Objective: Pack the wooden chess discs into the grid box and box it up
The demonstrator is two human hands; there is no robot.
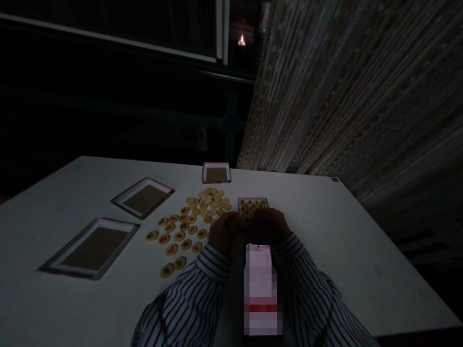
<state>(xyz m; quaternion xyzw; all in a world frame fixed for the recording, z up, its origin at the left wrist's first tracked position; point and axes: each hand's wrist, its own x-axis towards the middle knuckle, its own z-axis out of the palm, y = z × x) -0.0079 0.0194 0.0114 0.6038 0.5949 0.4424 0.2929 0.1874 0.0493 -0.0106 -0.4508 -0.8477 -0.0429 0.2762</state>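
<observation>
A small open box (pixel 252 199) stands in front of me, filled with rows of round Chinese chess pieces (pixel 249 208). At its near left corner is my left hand (pixel 224 232), fingers curled inward; anything inside them is hidden. My right hand (pixel 274 224) bends over the box's right front part, its fingertips lost in shadow. To the left lie loose Chinese chess pieces (pixel 179 236), face up with red or black characters. Behind these, a cluster of pale pieces (pixel 211 198) shows mostly blank faces, a few overlapping.
A lit phone (pixel 261 289) lies between my forearms. Box lids or trays with brown insides, one at the near left (pixel 90 248), another behind it (pixel 144 197) and a third at the back (pixel 216 173), rest on the white table (pixel 343 250). A string curtain (pixel 318 96) hangs beyond.
</observation>
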